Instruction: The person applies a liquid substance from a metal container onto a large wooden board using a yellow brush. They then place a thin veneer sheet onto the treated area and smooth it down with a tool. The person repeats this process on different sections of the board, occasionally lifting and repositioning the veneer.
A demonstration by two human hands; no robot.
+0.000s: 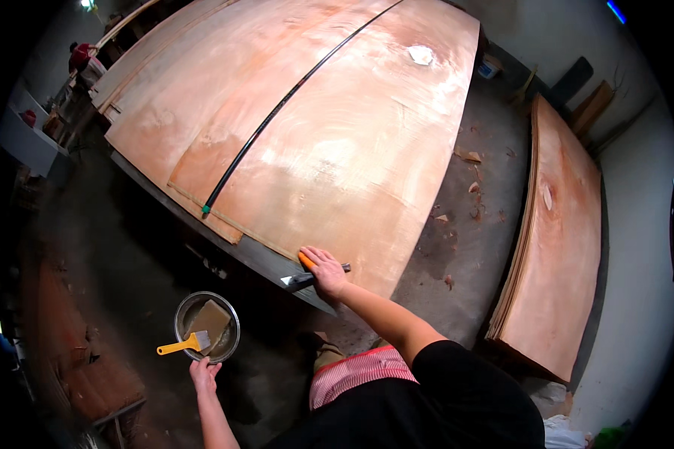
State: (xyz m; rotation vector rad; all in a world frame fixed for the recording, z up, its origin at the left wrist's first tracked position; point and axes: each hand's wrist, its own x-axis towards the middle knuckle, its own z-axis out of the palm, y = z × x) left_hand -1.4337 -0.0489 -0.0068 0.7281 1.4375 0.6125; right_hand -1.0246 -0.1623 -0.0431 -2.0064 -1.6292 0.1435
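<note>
My left hand (204, 374) pinches the near rim of a round metal bowl (236, 340). Across that bowl lies a flat brush with a yellow handle (176, 347), its bristles next to a brownish flat slab (216, 318). At the near edge of a large wood veneer sheet (344, 172), my right hand (326, 271) is closed over a dark knife-like tool (301, 281) with a bright tip. Something orange (305, 261) shows beneath its fingers; whether it belongs to the same tool, I cannot tell.
A long black strip (277, 108) with a green end lies across the sheets. To the right stands a stack of veneer (558, 247). Wood scraps (469, 156) litter the floor between. Someone in red (82, 56) is at the far left. Brown boards (101, 385) lie at lower left.
</note>
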